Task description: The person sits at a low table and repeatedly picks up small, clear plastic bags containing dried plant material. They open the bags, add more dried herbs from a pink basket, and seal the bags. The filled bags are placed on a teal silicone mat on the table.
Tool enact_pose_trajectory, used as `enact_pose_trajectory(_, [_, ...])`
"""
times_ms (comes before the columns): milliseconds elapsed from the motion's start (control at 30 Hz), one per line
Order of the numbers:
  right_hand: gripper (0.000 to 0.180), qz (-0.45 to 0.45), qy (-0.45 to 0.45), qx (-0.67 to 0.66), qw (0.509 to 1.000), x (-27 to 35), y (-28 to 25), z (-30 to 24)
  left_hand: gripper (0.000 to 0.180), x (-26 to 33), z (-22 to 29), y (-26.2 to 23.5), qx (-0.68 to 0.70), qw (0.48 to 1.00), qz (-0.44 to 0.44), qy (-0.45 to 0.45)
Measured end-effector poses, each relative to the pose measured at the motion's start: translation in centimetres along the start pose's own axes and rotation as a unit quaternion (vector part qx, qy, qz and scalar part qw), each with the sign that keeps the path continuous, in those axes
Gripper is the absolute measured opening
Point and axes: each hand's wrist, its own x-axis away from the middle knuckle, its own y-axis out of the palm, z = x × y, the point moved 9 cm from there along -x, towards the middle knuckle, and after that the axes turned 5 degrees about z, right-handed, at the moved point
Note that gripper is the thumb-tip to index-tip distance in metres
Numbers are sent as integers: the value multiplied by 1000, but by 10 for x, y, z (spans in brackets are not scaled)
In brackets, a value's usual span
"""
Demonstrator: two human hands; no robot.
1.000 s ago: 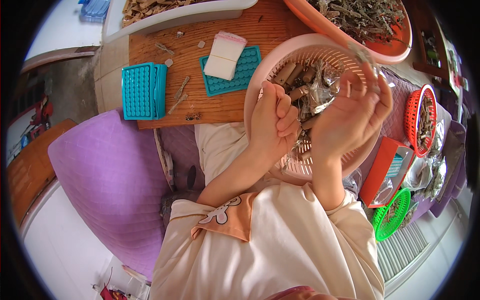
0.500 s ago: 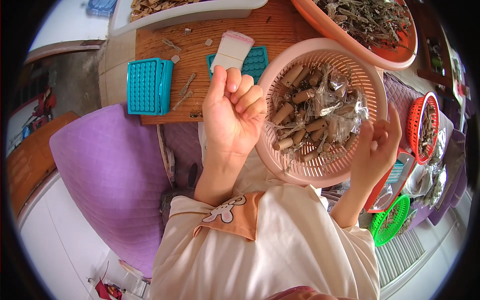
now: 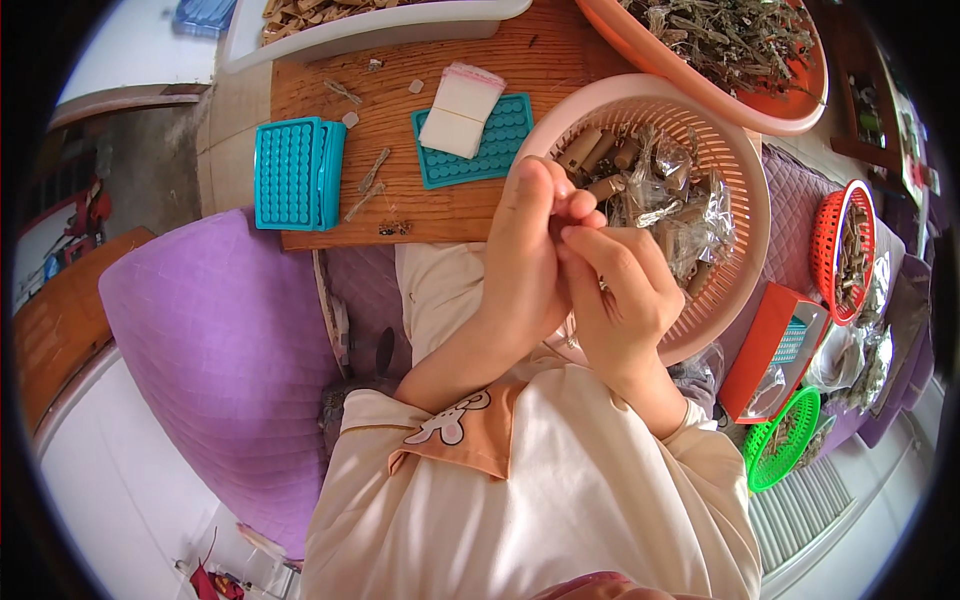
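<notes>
My left hand (image 3: 535, 255) and my right hand (image 3: 622, 297) are together over the near left edge of a pink slotted basket (image 3: 757, 205). The left fingers curl inward, and the right thumb and index finger pinch close beside them. Whatever lies between the fingertips is hidden. Inside the basket are several tan cylindrical rolls (image 3: 604, 188), dried stems and crumpled clear plastic bags (image 3: 705, 222). To the left, a banded stack of white packets (image 3: 461, 112) rests on a teal tray (image 3: 512, 135) with round bumps.
More teal trays (image 3: 290, 176) stand stacked on the wooden table (image 3: 400, 75). Behind are a white bin (image 3: 400, 33) of tan pieces and an orange basin (image 3: 650, 85) of dried plants. Right: a red basket (image 3: 826, 250), a red box (image 3: 738, 375), a green basket (image 3: 760, 470). A purple cushion (image 3: 220, 370) is left.
My left hand has moved right and nearer to me, off the white packets. My right hand has come left from the basket's right side, and the fingers of both hands now meet.
</notes>
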Motion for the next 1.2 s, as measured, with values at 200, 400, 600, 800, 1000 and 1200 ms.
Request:
enact_pose_trajectory(200, [20,-51,-42,73,995,2,12,-6,24,6,7,11,-99,992,-47,61])
enact_pose_trajectory(400, [34,-184,-9,68,981,14,31,0,28,-6,9,-10,-54,995,-28,75])
enact_pose_trajectory(600, [43,-349,-49,-120,928,22,37,-14,26,-31,34,-34,174,983,-32,-57])
enact_pose_trajectory(800, [21,-248,137,-165,945,5,6,44,27,-31,67,-36,221,970,-86,-57])
enact_pose_trajectory(1000, [23,-195,-42,247,948,-24,11,69,30,-26,63,-23,313,922,-195,-122])
enact_pose_trajectory(1200, [18,-276,-64,285,916,-12,35,81,40,-27,60,-32,80,991,-100,-42])
